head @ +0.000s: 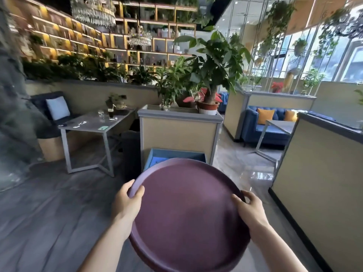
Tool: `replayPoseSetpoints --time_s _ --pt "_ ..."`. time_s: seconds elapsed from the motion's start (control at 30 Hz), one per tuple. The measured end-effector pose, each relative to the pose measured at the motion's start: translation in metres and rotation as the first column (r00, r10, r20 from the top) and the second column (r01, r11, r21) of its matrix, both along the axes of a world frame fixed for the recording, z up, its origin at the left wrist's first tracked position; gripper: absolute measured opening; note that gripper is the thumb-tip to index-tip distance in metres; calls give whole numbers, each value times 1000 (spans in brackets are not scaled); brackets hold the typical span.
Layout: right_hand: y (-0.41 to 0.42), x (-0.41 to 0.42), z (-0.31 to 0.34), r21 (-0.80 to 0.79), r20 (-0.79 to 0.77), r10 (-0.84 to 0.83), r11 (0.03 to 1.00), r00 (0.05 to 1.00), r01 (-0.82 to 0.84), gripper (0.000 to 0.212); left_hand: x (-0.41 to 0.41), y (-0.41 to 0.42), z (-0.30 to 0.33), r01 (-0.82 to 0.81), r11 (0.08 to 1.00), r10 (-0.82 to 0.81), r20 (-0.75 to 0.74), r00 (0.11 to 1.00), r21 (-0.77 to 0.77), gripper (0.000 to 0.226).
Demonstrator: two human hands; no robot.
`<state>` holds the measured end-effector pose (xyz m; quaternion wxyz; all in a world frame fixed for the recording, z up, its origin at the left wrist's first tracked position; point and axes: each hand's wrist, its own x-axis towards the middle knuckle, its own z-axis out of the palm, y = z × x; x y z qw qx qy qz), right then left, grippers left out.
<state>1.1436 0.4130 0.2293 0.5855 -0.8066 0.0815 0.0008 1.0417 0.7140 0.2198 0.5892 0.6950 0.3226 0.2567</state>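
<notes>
A round dark purple tray [186, 213] with nothing on it is held in front of me above the floor. My left hand [128, 201] grips its left rim, thumb over the top edge. My right hand [249, 207] grips the right rim the same way. Both forearms reach up from the bottom of the view.
A grey table [94, 125] at the left carries a dark drink [111, 114], a clear glass [101, 114] and a phone [103, 127]. Ahead stands a beige planter box [179, 134] with potted plants, a blue bin [174, 157] at its foot. A partition wall [318, 173] runs along the right, blue sofa [265, 126] beyond.
</notes>
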Motion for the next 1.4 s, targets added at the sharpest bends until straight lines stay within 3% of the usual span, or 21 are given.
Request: replayPoseSetpoints --time_s 0.43,0.6,0.9,1.0,1.1,1.4 --pt "117 237 -36 -61 -97 -50 997 994 45 51 247 115 -37 21 999 -17 -141 990 28 47" --pt "144 326 -68 -106 -125 -51 994 991 38 50 333 136 -70 -13 999 23 -260 965 42 52" --pt "183 504 -142 -139 -272 -12 990 962 -27 44 506 172 -127 -26 997 55 -436 898 73 30" --pt "190 545 -160 -178 -317 7 982 948 -67 45 545 178 -150 -48 996 79 -500 863 74 19" --pt "195 574 -182 -254 -362 29 959 932 -128 51 570 182 -175 -56 994 101 -562 821 98 23" --pt "217 621 -249 -512 -467 16 810 884 -285 51 623 203 -248 29 973 148 -711 688 230 12"
